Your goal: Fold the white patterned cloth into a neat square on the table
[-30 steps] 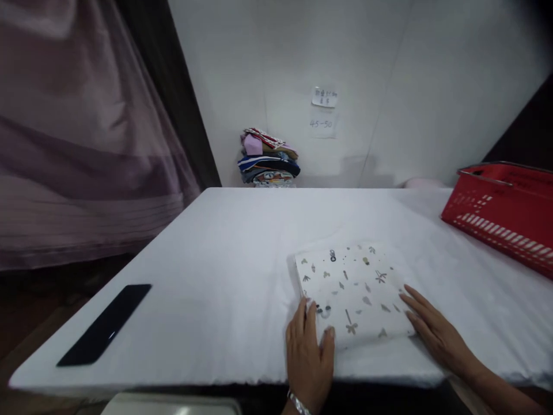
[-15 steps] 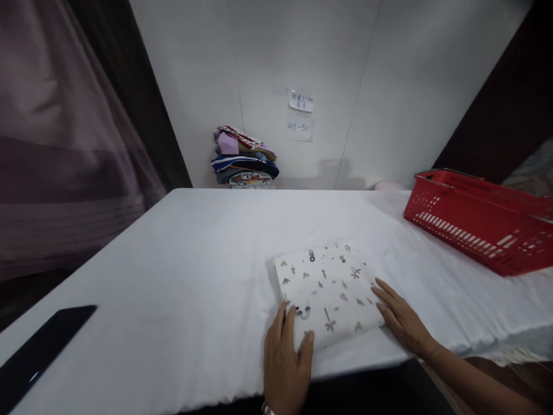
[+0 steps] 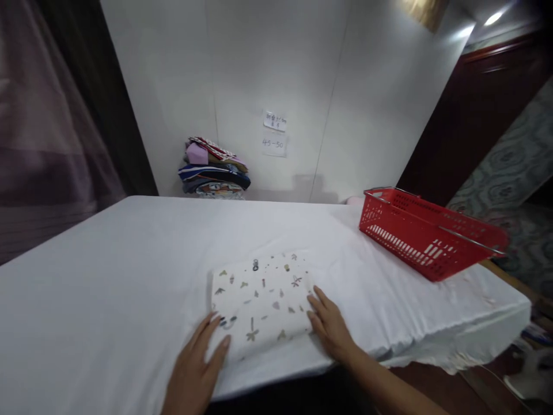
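A folded white cloth point(image 3: 263, 300) with small leaf and dragonfly prints lies flat near the front edge of the white-covered table point(image 3: 116, 300). My left hand point(image 3: 196, 360) rests at its lower left corner, fingers apart, fingertips touching the fabric. At the right edge of the cloth is my right hand point(image 3: 330, 323), its fingers stretched out and lightly on the border. Neither hand grips anything.
A red plastic basket point(image 3: 415, 230) with metal handles stands on the table's right side. Several folded clothes are piled in a stack point(image 3: 213, 170) by the back wall. Paper notes point(image 3: 274, 135) hang on that wall. A curtain point(image 3: 52, 127) hangs at the left.
The camera has turned to the right, so everything appears shifted left and the dark phone-like object has left the view. Both hands stay at the cloth's sides; the cloth looks unchanged.
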The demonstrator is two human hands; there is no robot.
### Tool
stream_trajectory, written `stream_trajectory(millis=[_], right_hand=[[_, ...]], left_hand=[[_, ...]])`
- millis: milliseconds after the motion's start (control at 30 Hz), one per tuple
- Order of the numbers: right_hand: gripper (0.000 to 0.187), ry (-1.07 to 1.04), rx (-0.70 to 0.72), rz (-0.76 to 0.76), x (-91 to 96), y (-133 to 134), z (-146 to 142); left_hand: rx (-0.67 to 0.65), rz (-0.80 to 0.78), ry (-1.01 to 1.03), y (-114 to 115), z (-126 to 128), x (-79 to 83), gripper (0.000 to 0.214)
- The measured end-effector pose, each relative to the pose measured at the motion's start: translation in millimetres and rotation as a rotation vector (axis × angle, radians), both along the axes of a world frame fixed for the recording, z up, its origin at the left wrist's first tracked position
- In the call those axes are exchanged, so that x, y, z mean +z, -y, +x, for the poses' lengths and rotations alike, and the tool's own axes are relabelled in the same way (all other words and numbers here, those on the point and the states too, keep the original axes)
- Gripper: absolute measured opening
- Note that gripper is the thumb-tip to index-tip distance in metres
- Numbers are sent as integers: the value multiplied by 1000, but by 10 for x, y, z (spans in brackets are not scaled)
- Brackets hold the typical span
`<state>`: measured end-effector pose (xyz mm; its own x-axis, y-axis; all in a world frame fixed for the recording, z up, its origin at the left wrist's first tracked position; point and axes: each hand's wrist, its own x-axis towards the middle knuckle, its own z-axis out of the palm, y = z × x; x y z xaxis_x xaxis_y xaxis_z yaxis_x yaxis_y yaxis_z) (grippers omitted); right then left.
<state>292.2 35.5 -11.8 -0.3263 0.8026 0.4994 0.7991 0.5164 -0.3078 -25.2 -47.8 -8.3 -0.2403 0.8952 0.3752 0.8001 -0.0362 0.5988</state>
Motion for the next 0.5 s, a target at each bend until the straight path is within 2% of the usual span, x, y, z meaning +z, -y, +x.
stream_trajectory(millis=[300,400,500], right_hand=[[47,-192,171,-219,-22,8,57],[53,-255,239,-199,-102,-21,52],[66,-307,268,-130,-258,-56,35]], left_hand=[[120,-49,-2,-17,8,102,43],[145,-55,-15,4,29,143,42],[170,-84,-61,18,67,156,43]])
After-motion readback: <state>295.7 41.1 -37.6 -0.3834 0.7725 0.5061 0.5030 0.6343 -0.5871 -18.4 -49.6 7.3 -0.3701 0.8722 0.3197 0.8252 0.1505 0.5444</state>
